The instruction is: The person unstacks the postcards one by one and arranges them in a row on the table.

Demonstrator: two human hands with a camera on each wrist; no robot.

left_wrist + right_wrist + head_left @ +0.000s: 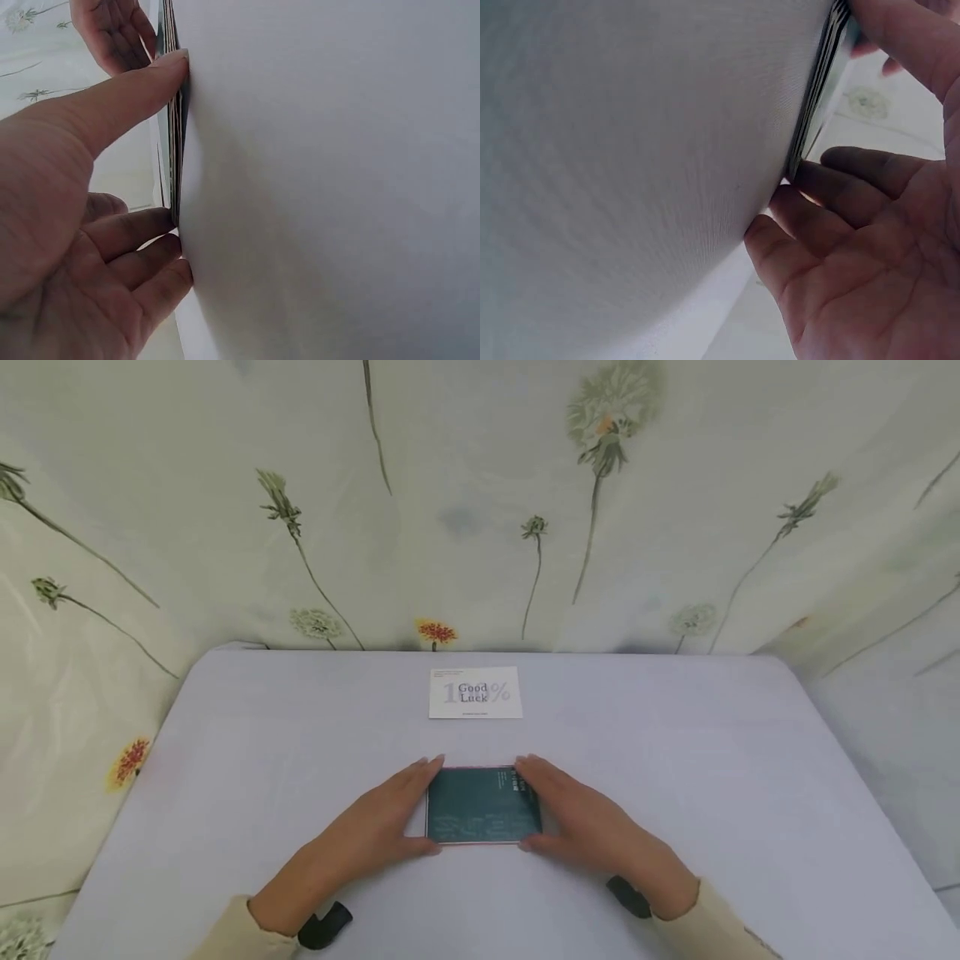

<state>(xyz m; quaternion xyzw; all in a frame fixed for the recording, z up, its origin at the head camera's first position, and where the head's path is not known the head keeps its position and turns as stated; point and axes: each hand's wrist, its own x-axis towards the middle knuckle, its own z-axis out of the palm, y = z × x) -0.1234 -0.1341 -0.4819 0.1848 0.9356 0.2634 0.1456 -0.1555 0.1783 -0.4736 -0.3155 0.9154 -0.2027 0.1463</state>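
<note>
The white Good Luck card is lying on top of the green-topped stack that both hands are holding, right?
Not on top: the head view shows the white Good Luck card lying apart, beyond the green-topped stack that the left hand and right hand hold.

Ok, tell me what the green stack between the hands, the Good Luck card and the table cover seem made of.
Green stack: probably smooth printed card; the wrist views show thin layers along its edge.
Good Luck card: likely paper or thin card, apparently matte; it lies flat, with straight edges and printed lettering.
Table cover: seems matte fabric; the right wrist view shows fine ribs.
</note>
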